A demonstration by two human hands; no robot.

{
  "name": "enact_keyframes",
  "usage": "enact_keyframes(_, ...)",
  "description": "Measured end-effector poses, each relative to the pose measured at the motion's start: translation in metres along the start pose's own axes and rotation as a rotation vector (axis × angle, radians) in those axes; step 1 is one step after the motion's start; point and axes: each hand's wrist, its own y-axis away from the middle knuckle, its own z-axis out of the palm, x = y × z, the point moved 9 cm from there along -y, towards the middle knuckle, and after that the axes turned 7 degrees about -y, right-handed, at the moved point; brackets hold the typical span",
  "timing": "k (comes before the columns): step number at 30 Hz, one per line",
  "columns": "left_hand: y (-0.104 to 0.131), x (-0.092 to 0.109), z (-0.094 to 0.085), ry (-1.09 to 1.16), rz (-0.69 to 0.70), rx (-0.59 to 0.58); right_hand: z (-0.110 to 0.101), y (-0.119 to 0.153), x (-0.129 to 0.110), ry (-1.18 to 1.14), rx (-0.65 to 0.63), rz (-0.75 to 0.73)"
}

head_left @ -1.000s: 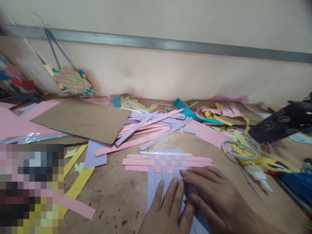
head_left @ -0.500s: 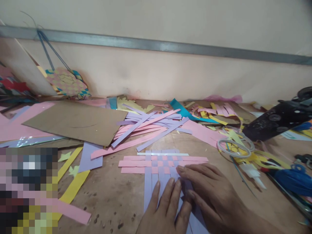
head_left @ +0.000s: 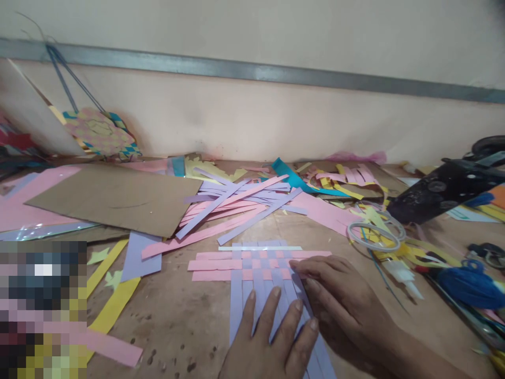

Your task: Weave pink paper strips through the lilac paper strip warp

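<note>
Pink-and-lavender woven paper strip mat (head_left: 260, 266) lies flat on the brown worktop (head_left: 197, 321) in the head view, a thin white strip (head_left: 260, 248) along its far edge. The left hand (head_left: 268, 347) is open, fingers spread over the long lavender strips at its near side. The right hand (head_left: 351, 305) bends its fingertips to the mat's right edge; whether they pinch a strip cannot be told. Beyond lie loose pink and lavender paper strips (head_left: 232, 202).

Craft workspace: worktop (head_left: 177, 305) strewn with loose paper strips (head_left: 232, 202), cardboard sheet (head_left: 114, 197), nozzled bottle (head_left: 400, 272); checkered ornament (head_left: 98, 131) hanging by wall (head_left: 221, 121).
</note>
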Motion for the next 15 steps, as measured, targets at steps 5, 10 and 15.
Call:
enact_keyframes(5,-0.005,-0.006,-0.017,-0.054,0.045,0.054,-0.007,0.007,-0.013,-0.013,0.013,-0.051)
enact_keyframes(10,-0.008,-0.011,-0.025,-0.05,0.022,0.088,-0.004,0.017,-0.017,0.002,-0.038,-0.048)
enact_keyframes(15,-0.006,-0.006,-0.018,-0.044,0.028,0.075,0.001,0.017,-0.015,0.028,-0.058,-0.071)
